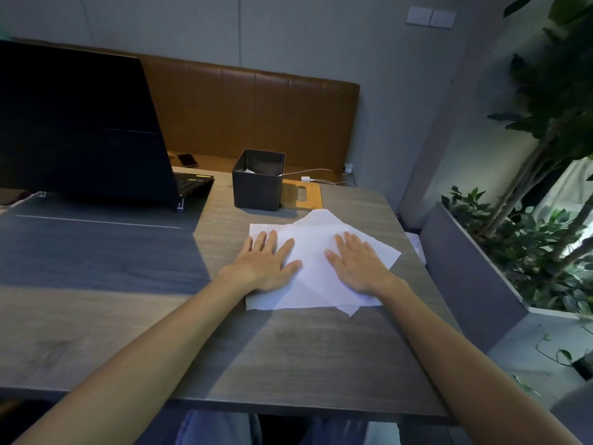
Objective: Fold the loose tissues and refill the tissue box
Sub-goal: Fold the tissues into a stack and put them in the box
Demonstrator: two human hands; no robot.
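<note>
Both my hands lie flat and open, fingers straight, gripping nothing. My left hand (266, 264) presses the left part of the tissues (316, 248) and my right hand (359, 268) presses the right part. The tissues lie on the table (288, 348) in front of me. I make out 2 sheets, overlapped at an angle so their corners stick out past each other. The box (258, 187) stands open-topped just behind them, apart from them, with a bit of white showing inside. Its lid (305, 195) lies flat against its right side.

I judge no fold is made yet, and the skew is the main risk. If I fold the 2 sheets as they lie, the edges will not meet and the stack will come out crooked. It may then be too wide for the box.

The tissue looks thin. Sliding my palms under pressure could bunch or tear it. Pinching 1 edge could lift both sheets and shift the lower one further.

The right corner lies near the table's edge, so a careless sweep could send a sheet off that side.

When I reach forward, I could knock the box back onto the lid.
</note>
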